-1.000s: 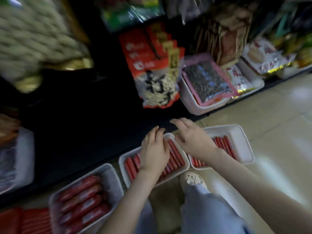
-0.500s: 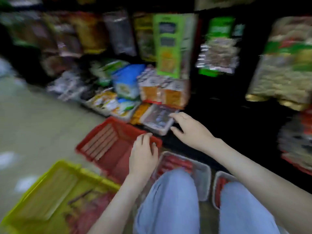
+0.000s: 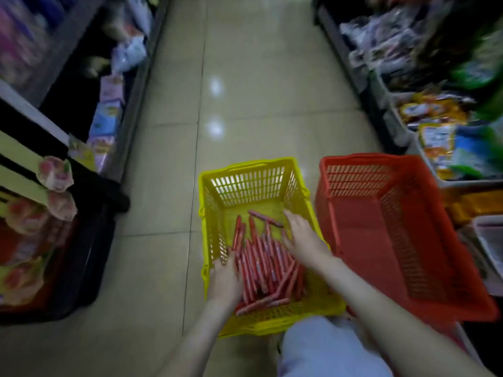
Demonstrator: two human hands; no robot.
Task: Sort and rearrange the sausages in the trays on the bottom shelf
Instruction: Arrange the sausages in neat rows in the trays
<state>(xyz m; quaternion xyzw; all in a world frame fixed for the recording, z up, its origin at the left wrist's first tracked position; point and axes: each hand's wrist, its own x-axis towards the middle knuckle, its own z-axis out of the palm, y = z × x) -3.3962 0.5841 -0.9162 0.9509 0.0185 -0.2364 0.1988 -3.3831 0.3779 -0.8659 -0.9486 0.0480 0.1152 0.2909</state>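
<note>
Left hand (image 3: pixel 226 278) and right hand (image 3: pixel 302 238), fingers spread, bracket loose sausages (image 3: pixel 261 257) in the yellow basket (image 3: pixel 245 162); a slack scoop could drop some.

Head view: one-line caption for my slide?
Loose red sausages in the yellow basket, left hand and right hand flanking them; red basket alongside.

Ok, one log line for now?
left hand: on sausages | right hand: on sausages | sausages: in yellow basket | red basket: alongside
</note>
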